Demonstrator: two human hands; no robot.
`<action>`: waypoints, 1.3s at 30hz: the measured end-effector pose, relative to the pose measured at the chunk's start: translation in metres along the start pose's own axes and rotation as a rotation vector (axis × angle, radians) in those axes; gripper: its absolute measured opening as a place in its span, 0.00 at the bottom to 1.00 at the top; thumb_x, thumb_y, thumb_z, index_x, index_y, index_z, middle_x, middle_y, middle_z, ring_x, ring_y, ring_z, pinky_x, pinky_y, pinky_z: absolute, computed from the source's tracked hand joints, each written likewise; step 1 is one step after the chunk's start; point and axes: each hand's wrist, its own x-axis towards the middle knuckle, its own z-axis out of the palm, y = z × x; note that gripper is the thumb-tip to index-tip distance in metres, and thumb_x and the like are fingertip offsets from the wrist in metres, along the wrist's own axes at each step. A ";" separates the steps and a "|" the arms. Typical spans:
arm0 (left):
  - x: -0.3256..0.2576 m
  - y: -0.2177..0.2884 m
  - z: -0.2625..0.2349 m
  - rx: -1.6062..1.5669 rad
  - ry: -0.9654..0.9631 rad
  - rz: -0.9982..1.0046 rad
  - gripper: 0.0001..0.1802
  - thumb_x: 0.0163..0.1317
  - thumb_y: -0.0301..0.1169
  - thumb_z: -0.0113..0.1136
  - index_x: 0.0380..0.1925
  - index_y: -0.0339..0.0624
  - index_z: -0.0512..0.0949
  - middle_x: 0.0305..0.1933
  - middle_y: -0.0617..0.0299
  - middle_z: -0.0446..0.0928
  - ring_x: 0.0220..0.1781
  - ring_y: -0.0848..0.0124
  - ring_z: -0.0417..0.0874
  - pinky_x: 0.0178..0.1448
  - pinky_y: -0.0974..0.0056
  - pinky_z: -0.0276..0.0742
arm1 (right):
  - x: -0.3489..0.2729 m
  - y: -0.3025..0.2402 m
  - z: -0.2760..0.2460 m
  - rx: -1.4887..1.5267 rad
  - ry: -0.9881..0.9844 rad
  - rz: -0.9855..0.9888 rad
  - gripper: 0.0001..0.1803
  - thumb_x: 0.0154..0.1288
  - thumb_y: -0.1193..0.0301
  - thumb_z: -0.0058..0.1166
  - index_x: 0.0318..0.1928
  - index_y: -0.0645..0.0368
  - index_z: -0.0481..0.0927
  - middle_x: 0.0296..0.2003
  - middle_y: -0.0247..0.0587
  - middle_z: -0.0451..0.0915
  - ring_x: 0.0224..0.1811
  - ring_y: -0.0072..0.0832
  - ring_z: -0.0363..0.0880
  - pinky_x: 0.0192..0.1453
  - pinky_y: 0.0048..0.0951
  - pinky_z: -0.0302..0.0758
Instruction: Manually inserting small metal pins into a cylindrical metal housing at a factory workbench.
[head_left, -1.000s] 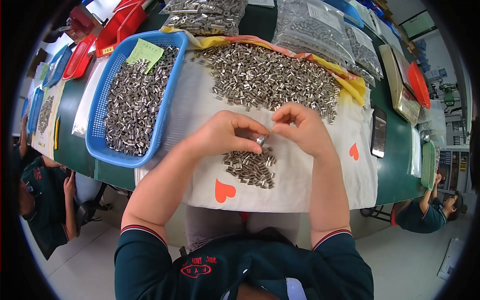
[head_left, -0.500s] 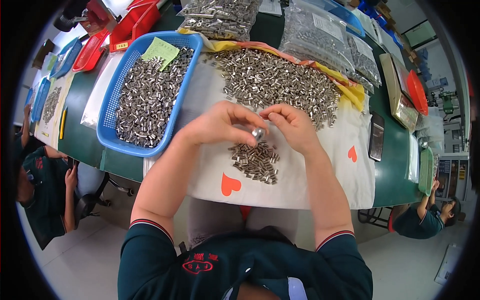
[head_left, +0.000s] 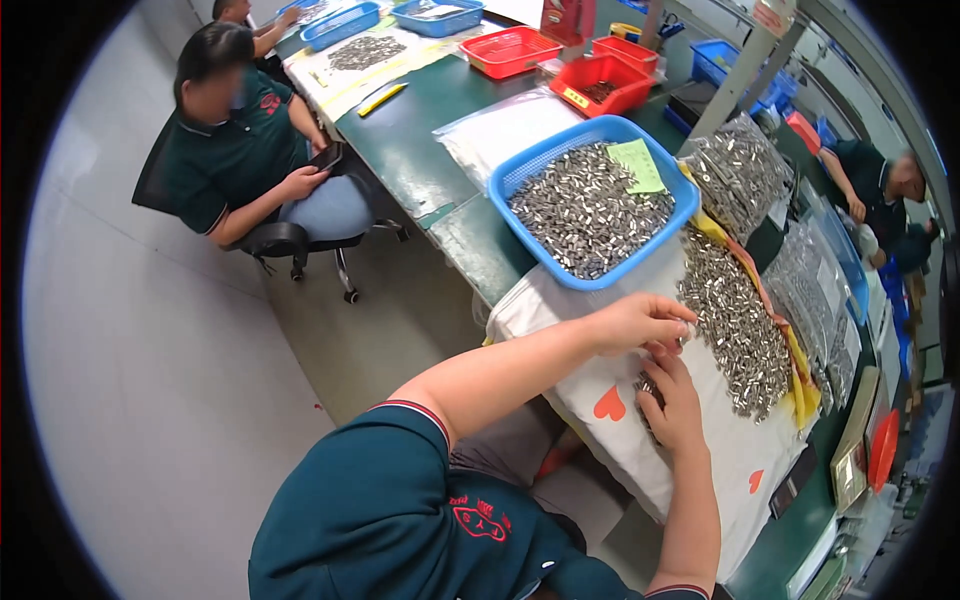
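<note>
My left hand (head_left: 640, 324) is closed, pinching a small shiny metal piece (head_left: 687, 333) between thumb and fingers. Just below it, my right hand (head_left: 677, 402) reaches over a little pile of short metal sleeves (head_left: 645, 384), its thumb and fingers apart and partly covering the pile. On the far side of both hands, a large heap of the same silvery sleeves (head_left: 735, 325) spreads over a white cloth (head_left: 570, 345) printed with orange hearts. A blue perforated basket (head_left: 592, 282), filled with more sleeves and a green paper slip (head_left: 637, 166), stands beyond my left hand.
Bags of metal parts (head_left: 738, 172) lie behind the heap. Red trays (head_left: 512, 52) stand farther along the green table (head_left: 400, 150). A phone (head_left: 793, 482) rests at the right. At the left sits a person (head_left: 250, 150) holding a phone; others are farther back.
The view has swung toward the left, bringing the seated person fully in. My left hand still pinches the metal piece. My right hand has moved down from beside it to the small pile.
</note>
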 end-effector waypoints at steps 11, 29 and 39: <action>-0.036 -0.012 -0.008 0.006 0.115 0.012 0.17 0.58 0.32 0.55 0.47 0.39 0.70 0.38 0.65 0.75 0.35 0.76 0.77 0.37 0.71 0.73 | -0.017 -0.027 0.002 -0.071 0.042 -0.029 0.28 0.39 0.69 0.60 0.47 0.60 0.73 0.51 0.49 0.64 0.57 0.44 0.60 0.60 0.39 0.60; -0.046 -0.024 -0.015 -0.102 0.155 -0.001 0.18 0.60 0.34 0.54 0.49 0.42 0.69 0.40 0.65 0.75 0.35 0.77 0.78 0.37 0.73 0.72 | -0.022 -0.016 0.017 -0.101 0.178 -0.023 0.17 0.43 0.74 0.57 0.38 0.61 0.73 0.40 0.45 0.69 0.45 0.42 0.66 0.51 0.38 0.64; -0.054 -0.016 -0.027 0.003 0.209 0.018 0.20 0.60 0.34 0.52 0.51 0.40 0.68 0.43 0.62 0.75 0.38 0.76 0.77 0.39 0.72 0.72 | -0.007 -0.015 0.019 -0.078 0.191 -0.037 0.12 0.48 0.71 0.57 0.33 0.59 0.71 0.32 0.44 0.70 0.38 0.42 0.67 0.44 0.38 0.65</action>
